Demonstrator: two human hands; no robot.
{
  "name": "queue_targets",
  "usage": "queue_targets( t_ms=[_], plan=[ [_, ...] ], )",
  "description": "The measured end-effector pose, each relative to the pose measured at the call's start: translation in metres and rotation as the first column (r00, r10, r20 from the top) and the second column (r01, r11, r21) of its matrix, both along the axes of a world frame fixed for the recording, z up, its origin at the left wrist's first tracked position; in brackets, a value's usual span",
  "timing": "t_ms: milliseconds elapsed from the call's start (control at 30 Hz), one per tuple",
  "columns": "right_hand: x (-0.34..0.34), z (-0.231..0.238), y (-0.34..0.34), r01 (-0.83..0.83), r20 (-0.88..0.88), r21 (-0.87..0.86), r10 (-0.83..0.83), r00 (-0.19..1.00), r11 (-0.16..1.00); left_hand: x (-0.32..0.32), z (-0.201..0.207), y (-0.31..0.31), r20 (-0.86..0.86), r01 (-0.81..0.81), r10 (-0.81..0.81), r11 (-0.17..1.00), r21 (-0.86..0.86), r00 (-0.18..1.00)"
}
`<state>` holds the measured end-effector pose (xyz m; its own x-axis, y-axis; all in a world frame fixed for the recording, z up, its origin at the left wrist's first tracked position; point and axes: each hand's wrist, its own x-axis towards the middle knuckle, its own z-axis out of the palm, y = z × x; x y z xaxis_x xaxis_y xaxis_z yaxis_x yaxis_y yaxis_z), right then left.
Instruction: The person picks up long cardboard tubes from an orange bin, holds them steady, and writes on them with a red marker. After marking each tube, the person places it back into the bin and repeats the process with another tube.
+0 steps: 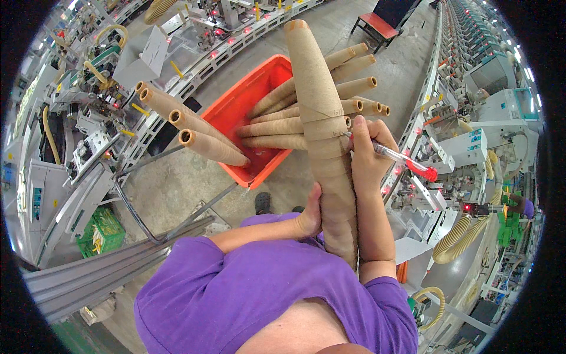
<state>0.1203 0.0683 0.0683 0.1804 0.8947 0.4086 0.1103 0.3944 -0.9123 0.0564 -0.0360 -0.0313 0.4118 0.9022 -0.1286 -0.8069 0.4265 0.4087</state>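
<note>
A long stack of nested brown paper yarn cones point(330, 171) stretches up from my chest, its narrow end farthest from me. My left hand point(311, 211) is closed against the left side of the stack; its fingers are partly hidden behind the cones. In my right hand point(372, 156) is a clear-barrelled pen point(394, 154) with a red end, its tip touching or close to a cone's surface. Small handwritten marks show on the paper by the tip. Beyond the stack, a red plastic crate point(215, 112) holds several more stacks of paper cones point(206, 141), leaning out on both sides.
Textile machines point(236, 38) with red lights line the left, and another machine row point(471, 141) runs along the right. A metal bar frame point(138, 215) stands at the left. A green basket point(101, 233) is on the floor near it. A red-seated chair point(380, 25) stands far ahead.
</note>
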Motion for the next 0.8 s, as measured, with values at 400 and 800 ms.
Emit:
queue_targets(
  t_ms=[400,800],
  plan=[
    [0.0021,-0.0036,0.0051,0.008,-0.042,-0.042,-0.010,0.999,0.999,-0.0024,-0.0043,-0.0026,-0.003,0.032,-0.033,0.999,-0.026,0.999],
    [0.0064,-0.0065,0.0051,0.003,-0.168,-0.144,-0.027,0.985,0.990,-0.0010,-0.0022,-0.0021,-0.031,-0.060,0.062,0.997,0.043,0.998]
  ],
)
